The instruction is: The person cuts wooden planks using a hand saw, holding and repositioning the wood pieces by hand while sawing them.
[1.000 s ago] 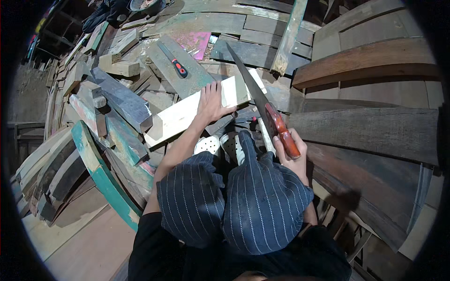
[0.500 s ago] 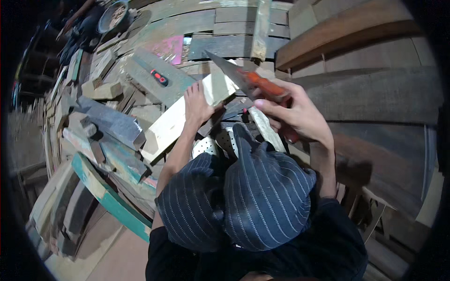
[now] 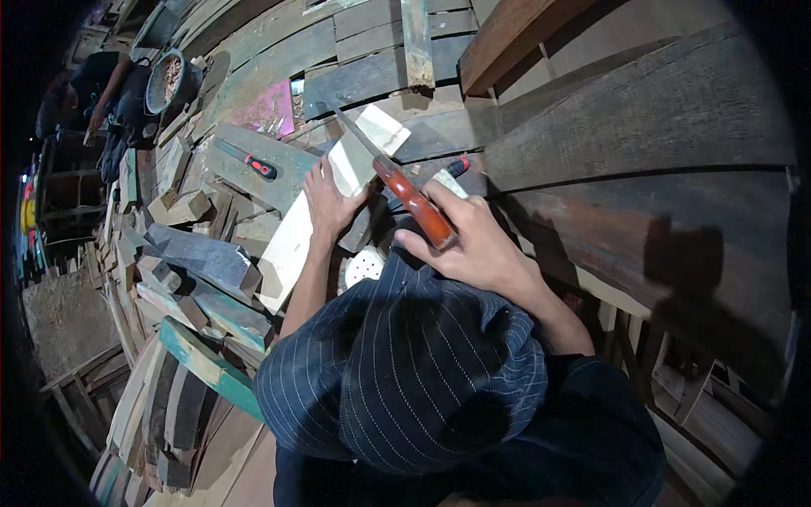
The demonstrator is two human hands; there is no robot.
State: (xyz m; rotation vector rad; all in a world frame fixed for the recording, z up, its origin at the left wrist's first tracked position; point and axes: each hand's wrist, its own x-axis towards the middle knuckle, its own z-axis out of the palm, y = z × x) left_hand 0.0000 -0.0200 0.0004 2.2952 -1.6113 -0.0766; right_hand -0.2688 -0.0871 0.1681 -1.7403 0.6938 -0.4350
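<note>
Gripping saw (image 3: pixel 385 172), fingers around handle (image 3: pixel 416 206): right hand (image 3: pixel 486 243) | fingers spread on pale board (image 3: pixel 285 249): left hand (image 3: pixel 331 204)

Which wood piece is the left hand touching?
The long, pale cream wooden plank: the bare left hand rests on its top, while the teal-painted wooden board lies apart, behind the wrist.

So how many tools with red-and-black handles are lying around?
2: a red-and-black-handled tool on the grey-green board to the left, and a second handle just beyond the right hand. More may be hidden among the wood.
</note>
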